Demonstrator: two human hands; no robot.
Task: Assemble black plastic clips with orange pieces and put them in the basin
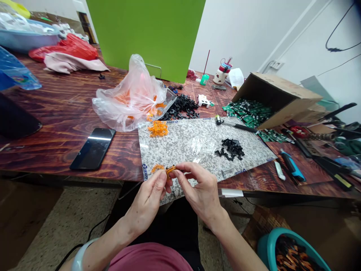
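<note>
Pink shirt fabric (150,258) is showing below the left hand (149,197) and right hand (200,188). Their fingertips are pinching a small, slender, orange-and-black plastic piece (170,171) over a grey speckled board's (178,145) near side.

Beyond the left hand (152,190) and right hand (201,184), I see a bare lane up the speckled board (176,152), at mid-frame, between the orange pile (158,128) and the clear strips (197,145). At its far end, the black heap (183,106) and plastic bag (126,101) block the way, the green panel (146,34) rising behind at upper centre. Rightward, the black pieces (230,148), hammer (238,125) and cardboard box (290,96) obstruct a low reach. Open tabletop (64,103) lies above the phone (93,149), left of frame.
</note>
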